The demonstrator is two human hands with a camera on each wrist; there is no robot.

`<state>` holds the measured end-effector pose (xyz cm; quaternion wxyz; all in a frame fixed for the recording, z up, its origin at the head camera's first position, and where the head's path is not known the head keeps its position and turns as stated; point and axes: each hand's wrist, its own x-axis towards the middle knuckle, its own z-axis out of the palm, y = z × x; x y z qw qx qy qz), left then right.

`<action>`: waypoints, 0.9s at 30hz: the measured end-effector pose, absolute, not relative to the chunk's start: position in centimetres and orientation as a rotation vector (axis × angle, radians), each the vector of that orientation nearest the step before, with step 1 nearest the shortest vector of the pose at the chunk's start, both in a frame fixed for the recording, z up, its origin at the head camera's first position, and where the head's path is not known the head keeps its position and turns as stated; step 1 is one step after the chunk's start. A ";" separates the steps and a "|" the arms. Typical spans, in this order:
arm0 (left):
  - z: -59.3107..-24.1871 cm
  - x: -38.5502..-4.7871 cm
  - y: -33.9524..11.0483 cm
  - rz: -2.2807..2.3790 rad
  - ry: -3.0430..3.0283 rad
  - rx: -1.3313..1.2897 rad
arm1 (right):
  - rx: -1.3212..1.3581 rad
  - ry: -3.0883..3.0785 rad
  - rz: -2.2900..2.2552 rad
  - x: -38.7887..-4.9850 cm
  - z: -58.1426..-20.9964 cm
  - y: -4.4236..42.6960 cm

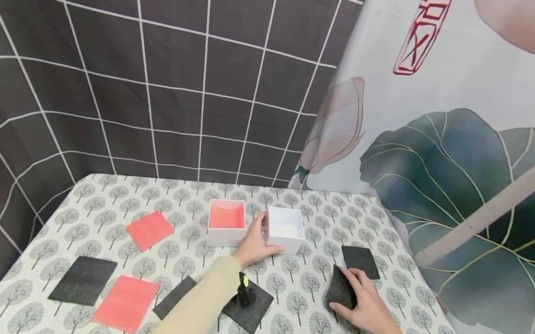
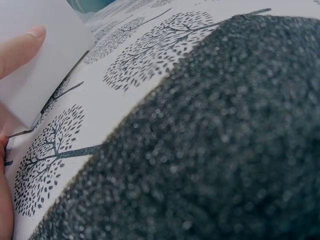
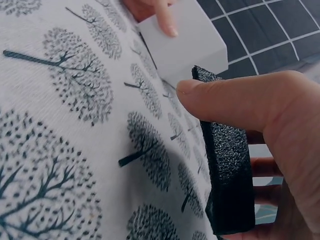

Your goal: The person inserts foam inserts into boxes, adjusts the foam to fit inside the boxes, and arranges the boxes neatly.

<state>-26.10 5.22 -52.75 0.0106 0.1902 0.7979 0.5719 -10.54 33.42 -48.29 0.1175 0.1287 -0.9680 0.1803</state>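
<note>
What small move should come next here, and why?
Probably bring the black piece leftward, over the open white box. The right hand already holds that piece in its fingers, the left hand has hold of the box, and its visible inside is white, while the neighbouring box shows red inside.

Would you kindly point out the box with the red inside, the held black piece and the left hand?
Box with the red inside (image 1: 225,238): head view, on its front wall.
Held black piece (image 3: 230,172): right wrist view, on its visible face.
Left hand (image 1: 253,244): head view, near its middle.
</note>
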 end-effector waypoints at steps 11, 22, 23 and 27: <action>-53.2 -26.3 5.2 1.811 2.481 0.606 | 0.473 -2.750 0.501 -12.0 -47.3 32.4; -53.5 -26.6 5.3 1.795 2.487 0.589 | 0.561 -2.719 0.480 -14.3 -45.5 30.7; -53.5 -26.6 5.3 1.792 2.488 0.583 | 0.570 -2.717 0.481 -14.6 -45.3 30.6; -53.4 -26.6 5.4 1.774 2.490 0.567 | 0.618 -2.692 0.467 -15.4 -45.0 30.0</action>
